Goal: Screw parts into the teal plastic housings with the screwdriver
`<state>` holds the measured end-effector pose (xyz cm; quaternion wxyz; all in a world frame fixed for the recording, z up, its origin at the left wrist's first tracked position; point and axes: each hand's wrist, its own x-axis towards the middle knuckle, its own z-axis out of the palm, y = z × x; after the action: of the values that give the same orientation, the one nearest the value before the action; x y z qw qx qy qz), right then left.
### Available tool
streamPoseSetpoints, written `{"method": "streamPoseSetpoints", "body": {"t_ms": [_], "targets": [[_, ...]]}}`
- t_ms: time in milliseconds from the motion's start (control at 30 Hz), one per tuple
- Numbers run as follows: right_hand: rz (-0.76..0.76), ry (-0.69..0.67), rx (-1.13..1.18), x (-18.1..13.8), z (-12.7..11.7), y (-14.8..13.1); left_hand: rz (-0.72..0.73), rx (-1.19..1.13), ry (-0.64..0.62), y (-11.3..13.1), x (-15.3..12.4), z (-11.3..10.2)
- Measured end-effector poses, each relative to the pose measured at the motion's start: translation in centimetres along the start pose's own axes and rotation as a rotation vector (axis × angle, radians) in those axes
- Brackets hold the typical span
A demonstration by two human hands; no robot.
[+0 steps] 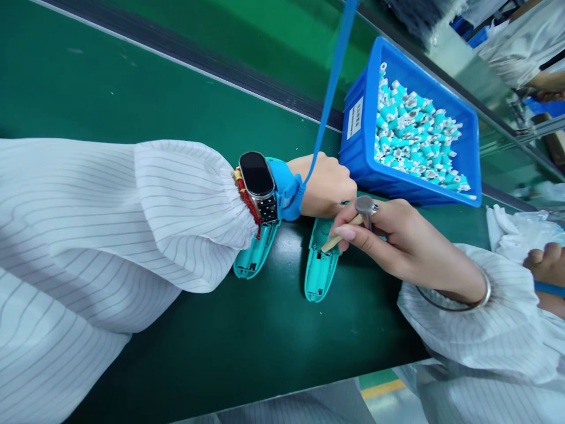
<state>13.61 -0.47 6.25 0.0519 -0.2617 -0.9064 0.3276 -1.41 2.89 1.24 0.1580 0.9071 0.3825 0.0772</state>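
Observation:
My left hand point(325, 186) is curled into a fist on the green bench mat point(145, 76), with nothing showing in it. A black smartwatch point(257, 184) and a blue wrist strap point(286, 189) circle that wrist. My right hand point(388, 238) is pinching a wooden stick point(344, 232) with a round metal head point(365, 205). The stick's lower end rests on a teal plastic shell point(318, 271). A second teal shell point(255, 254) lies next to it, partly hidden under my left wrist.
A blue plastic bin point(424, 73) at the top holds several teal-and-white small parts point(415, 126). A blue cord point(334, 76) rises from my left wrist. A co-worker's hand point(545, 265) and crumpled plastic lie at the right, and another sleeved arm point(518, 53) shows top right.

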Motion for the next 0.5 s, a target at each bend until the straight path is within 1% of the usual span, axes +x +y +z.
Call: {"method": "streamPoseSetpoints", "body": {"t_ms": [67, 133, 267, 500], "targets": [[-0.003, -0.017, 0.003, 0.0, 0.1, -0.1, 0.069, 0.109, -0.023, 0.1, -0.1, -0.2], [0.004, -0.036, -0.011, 0.1, 0.3, -0.3, 0.083, 0.191, -0.049, 0.2, -0.2, -0.4], [-0.003, -0.026, -0.037, 0.3, 0.6, -0.5, 0.064, 0.231, -0.074, 0.4, -0.2, -0.6], [-0.057, 0.011, -0.042, -0.2, 1.1, -0.8, 0.062, 0.238, -0.030, 0.4, -0.1, -0.2]]}}
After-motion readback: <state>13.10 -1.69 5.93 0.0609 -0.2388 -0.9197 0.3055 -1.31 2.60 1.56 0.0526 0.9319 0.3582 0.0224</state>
